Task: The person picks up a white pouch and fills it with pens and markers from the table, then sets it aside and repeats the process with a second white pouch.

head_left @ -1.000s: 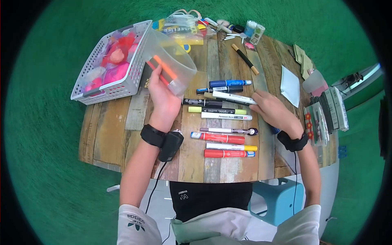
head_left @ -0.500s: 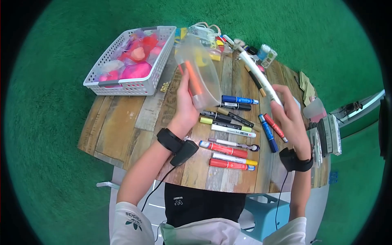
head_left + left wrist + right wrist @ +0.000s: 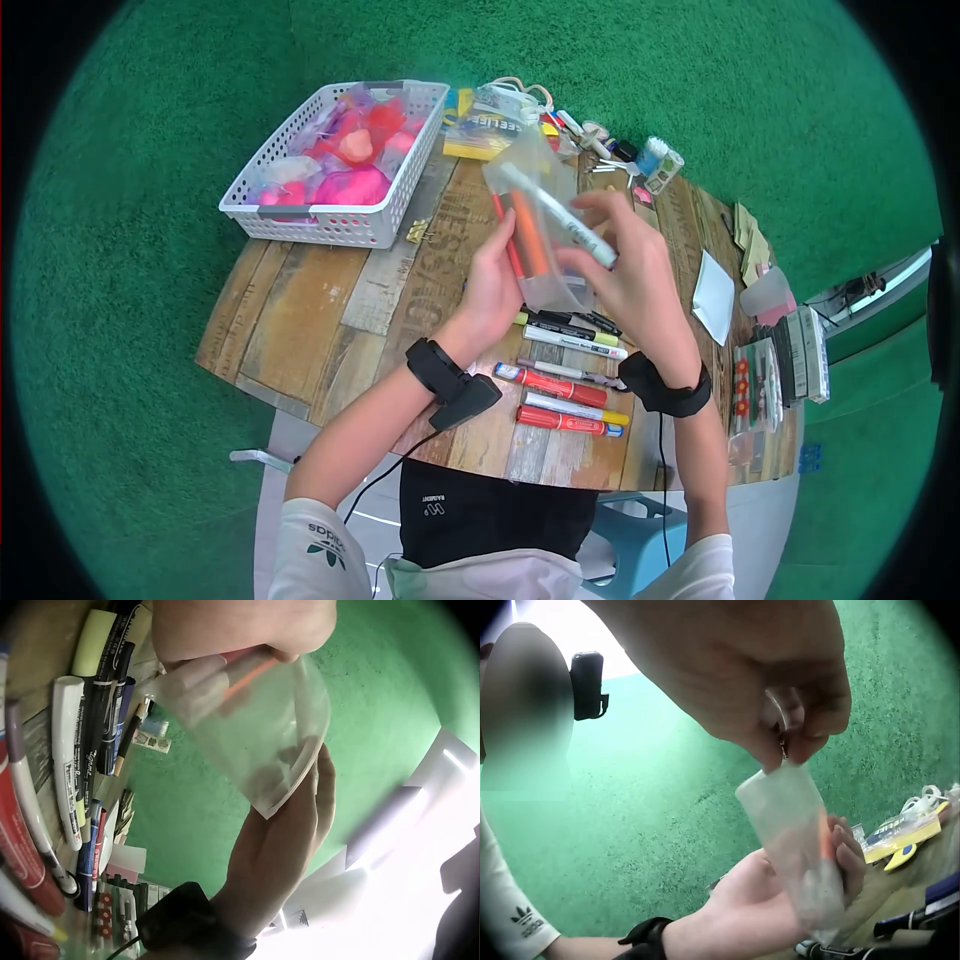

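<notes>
The left hand holds a translucent container tilted above the table, with an orange marker and a thin red item inside. The right hand pinches the end of a white marker, which extends into the container. In the right wrist view the right hand is at the mouth of the container. Below lie several markers, among them a white one and a red one; the hands and container cover some of them.
A white perforated basket of pink and purple items stands at the back left. Small items and a yellow package lie at the back. A white sheet and upright boxes are at the right.
The right hand has lifted the white marker from the table and brought it left into the container. The left hand still holds the container; the view has shifted.
</notes>
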The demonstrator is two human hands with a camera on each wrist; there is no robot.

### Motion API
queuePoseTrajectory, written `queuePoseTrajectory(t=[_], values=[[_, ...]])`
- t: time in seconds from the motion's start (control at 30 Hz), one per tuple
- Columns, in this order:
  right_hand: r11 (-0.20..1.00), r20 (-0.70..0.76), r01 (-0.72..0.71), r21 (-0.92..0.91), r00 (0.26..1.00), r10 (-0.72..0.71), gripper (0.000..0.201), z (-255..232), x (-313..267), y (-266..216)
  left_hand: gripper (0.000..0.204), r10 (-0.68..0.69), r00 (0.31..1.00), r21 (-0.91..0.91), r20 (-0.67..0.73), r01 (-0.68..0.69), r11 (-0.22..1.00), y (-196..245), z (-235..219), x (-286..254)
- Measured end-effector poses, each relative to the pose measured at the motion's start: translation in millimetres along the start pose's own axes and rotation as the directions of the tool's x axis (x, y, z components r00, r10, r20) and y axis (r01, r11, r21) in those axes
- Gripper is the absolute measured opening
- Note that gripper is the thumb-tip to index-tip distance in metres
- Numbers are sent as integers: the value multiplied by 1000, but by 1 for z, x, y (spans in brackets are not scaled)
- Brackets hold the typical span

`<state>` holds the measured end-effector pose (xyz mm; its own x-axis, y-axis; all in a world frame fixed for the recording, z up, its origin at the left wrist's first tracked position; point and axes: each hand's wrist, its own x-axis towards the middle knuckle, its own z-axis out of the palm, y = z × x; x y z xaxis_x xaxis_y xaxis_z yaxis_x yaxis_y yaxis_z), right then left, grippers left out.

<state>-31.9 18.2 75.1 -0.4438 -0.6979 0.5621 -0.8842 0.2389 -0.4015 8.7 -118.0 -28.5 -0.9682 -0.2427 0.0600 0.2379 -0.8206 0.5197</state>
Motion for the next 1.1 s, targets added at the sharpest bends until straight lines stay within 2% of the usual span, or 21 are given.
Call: queuePoseTrajectory(t=[0.03,0.1,0.17,0.23,0.27,0.33,0.43,0.47,0.53,0.57,0.63,0.67,0.7,0.73,0.8,0.83,0.87,0.9,1.0,1.03,1.1], values=[[1000,4,2,0,1000,-2,38,-1,1,-3,40,2,1000,-27,-11,-3,1000,2,4,-2],[986,180,-88,142,982,61,42,-2,0,-9,41,9,1000,-57,-28,-11,998,4,1,-2],[985,193,-89,146,979,60,47,1,-2,1,41,8,1000,-96,-25,-11,995,4,-6,0],[983,242,113,146,959,-146,46,5,-1,13,41,4,999,-131,-47,-10,991,8,5,-3],[983,244,111,147,959,-145,46,4,-3,13,42,0,998,-164,-65,-10,986,9,9,-4],[994,392,4,108,919,-46,41,0,-5,2,42,-19,997,-158,-70,7,987,10,8,-5],[988,349,129,81,925,-150,34,6,-10,7,44,-29,997,-128,-74,20,992,3,-4,-1],[989,353,124,82,924,-145,34,7,-11,9,44,-18,997,-102,-72,11,995,-1,-9,2],[997,408,3,80,912,-35,29,7,-12,13,45,-44,998,-99,-44,39,994,-1,-16,5],[997,410,-2,80,912,-31,29,4,-12,10,47,-64,998,-93,-13,63,994,-2,-19,6],[966,435,-203,160,893,116,19,-2,-8,-2,49,-58,998,-120,10,59,991,7,-6,1],[965,435,-208,161,892,120,19,-2,-11,1,51,-47,998,-147,36,51,988,11,-1,0],[949,260,-143,280,963,68,14,-2,-13,6,51,-47,998,-147,34,52,988,13,-4,3],[922,74,-56,383,997,30,11,-3,-14,10,52,18,999,-171,-41,-25,985,14,-9,8],[949,62,-89,302,995,73,9,-9,-13,18,53,111,978,-176,-178,-142,974,17,-21,16],[968,39,-120,219,993,115,8,-11,-13,20,53,108,978,-177,-179,-140,974,20,-26,18],[956,127,-218,197,972,196,6,-9,-13,25,52,120,976,-215,-180,-158,964,22,-31,20],[956,126,-218,197,973,196,6,-5,-16,29,51,134,974,-253,-180,-178,951,26,-33,21],[998,375,-8,-61,926,31,7,12,-30,45,51,160,965,-246,-207,-210,946,32,-40,26],[998,377,-8,-60,926,30,7,13,-35,47,52,158,968,-262,-197,-208,942,33,-41,26],[998,586,-29,-61,808,59,9,13,-43,48,51,158,968,-255,-196,-206,945,30,-42,26]])
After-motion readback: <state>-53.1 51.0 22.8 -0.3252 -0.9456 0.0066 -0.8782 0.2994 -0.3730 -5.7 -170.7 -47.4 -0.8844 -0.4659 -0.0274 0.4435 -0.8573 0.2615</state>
